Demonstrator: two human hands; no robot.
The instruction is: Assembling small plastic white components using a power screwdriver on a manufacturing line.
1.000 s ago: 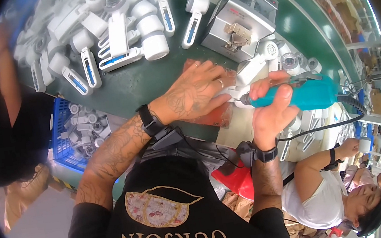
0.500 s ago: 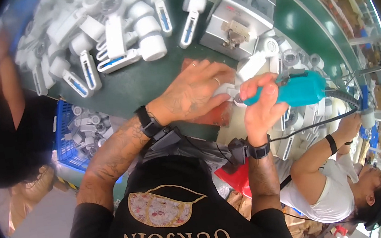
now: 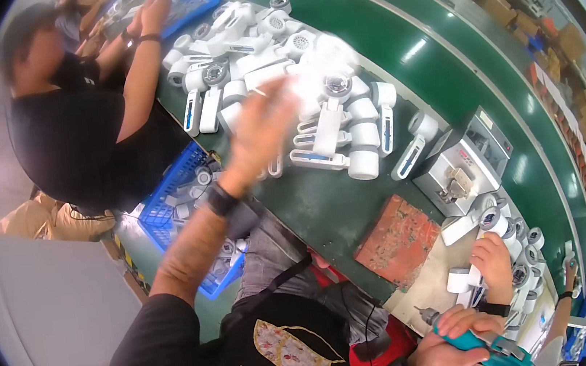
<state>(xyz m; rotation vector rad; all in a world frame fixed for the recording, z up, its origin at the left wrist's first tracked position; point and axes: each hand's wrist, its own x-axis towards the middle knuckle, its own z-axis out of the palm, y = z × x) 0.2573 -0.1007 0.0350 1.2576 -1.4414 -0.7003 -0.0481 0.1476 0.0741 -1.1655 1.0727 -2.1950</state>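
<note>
My left hand (image 3: 261, 135) is over the near edge of a pile of white plastic parts (image 3: 330, 127), smeared by motion. Just beyond its fingertips is a blurred white part (image 3: 326, 62); whether the fingers touch it cannot be made out. Low on the right, my right hand (image 3: 448, 347) is closed round a teal electric screwdriver (image 3: 485, 351), whose bit points up and left over the pale bench surface. A worn red block (image 3: 396, 240) lies bare on the green bench, apart from both hands.
A grey metal device (image 3: 463, 169) stands behind the red block. More white parts (image 3: 516, 243) lie to its right, where another person's hand (image 3: 492, 264) reaches in. On the left are a blue crate (image 3: 163, 199) of parts and a co-worker in black (image 3: 75, 136).
My left hand has left the red block and swung up and left to the pile. My right hand has drawn back down with the screwdriver. The whole view has shifted leftward.
</note>
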